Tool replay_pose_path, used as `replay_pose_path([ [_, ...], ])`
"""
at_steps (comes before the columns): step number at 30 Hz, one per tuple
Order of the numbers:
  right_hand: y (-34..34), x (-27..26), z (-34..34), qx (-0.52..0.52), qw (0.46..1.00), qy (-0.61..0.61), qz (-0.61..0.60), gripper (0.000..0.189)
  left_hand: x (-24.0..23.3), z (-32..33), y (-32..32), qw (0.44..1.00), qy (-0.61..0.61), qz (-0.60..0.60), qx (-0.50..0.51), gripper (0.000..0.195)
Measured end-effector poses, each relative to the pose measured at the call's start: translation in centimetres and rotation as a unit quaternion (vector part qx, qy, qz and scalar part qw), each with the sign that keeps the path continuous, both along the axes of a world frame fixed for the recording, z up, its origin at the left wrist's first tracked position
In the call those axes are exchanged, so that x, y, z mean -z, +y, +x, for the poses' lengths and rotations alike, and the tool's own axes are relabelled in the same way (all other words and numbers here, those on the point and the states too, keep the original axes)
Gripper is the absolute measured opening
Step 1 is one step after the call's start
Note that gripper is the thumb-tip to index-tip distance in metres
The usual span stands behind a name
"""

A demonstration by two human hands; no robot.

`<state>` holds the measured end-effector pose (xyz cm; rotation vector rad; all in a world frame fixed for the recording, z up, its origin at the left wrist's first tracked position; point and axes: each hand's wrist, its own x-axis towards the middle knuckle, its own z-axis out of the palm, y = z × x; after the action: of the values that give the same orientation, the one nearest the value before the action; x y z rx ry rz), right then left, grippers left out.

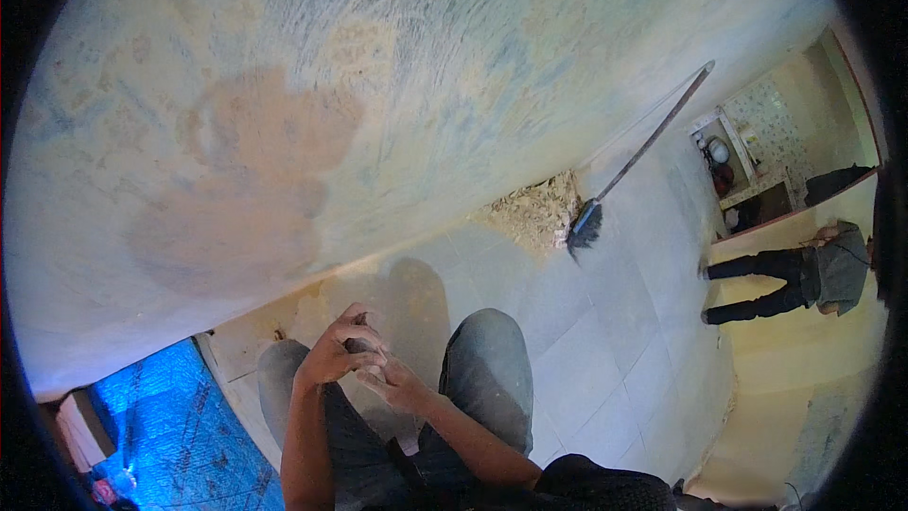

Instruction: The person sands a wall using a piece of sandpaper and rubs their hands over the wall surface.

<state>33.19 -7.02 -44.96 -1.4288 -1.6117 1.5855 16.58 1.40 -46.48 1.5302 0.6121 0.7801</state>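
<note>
My left hand (344, 348) and my right hand (394, 383) meet in front of my bent knees, fingers curled close to one another. Pale dust coats the fingers of both. Dark spots show among the left fingers, but whether these are gaps or a small held thing is unclear. The fingertips of the right hand lie just below the left ones. Beyond them rises a wall (425, 85) with scuffed, mottled blue and cream paint and a brownish patch. Both my knees, in dusty grey trousers (489, 369), stand close to the hands.
A heap of pale flakes (535, 209) lies at the wall's foot. Beside it a broom (585, 223) with dark bristles leans on the wall. Grey floor tiles (567, 362) spread rightward. A blue sheet (177, 426) lies at left. Another person (816, 270) stands at far right, near kitchen shelves (734, 149).
</note>
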Motion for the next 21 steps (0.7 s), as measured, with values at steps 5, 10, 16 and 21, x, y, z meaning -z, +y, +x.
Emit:
replay_pose_path([
  [5, -0.6, 0.6, 0.1, 0.012, 0.998, 0.068, -0.014, 0.072, 0.1, 0.0, -0.2, 0.999, -0.025, -0.038, 0.025, 0.017],
  [10, -0.3, 2.2, -0.2, 0.084, 0.99, 0.114, 0.018, 0.1, 0.2, 0.3, -0.4, 0.993, -0.039, -0.108, 0.042, 0.018],
  [16, 0.2, 3.1, 0.4, 0.092, 0.993, 0.069, -0.013, 0.115, 0.0, 0.9, -0.7, 0.99, -0.093, -0.076, 0.072, 0.015],
  [21, -0.8, 4.6, 0.6, 0.106, 0.988, 0.11, -0.037, 0.109, 0.7, 1.5, -1.2, 0.996, -0.048, -0.045, 0.067, 0.015],
])
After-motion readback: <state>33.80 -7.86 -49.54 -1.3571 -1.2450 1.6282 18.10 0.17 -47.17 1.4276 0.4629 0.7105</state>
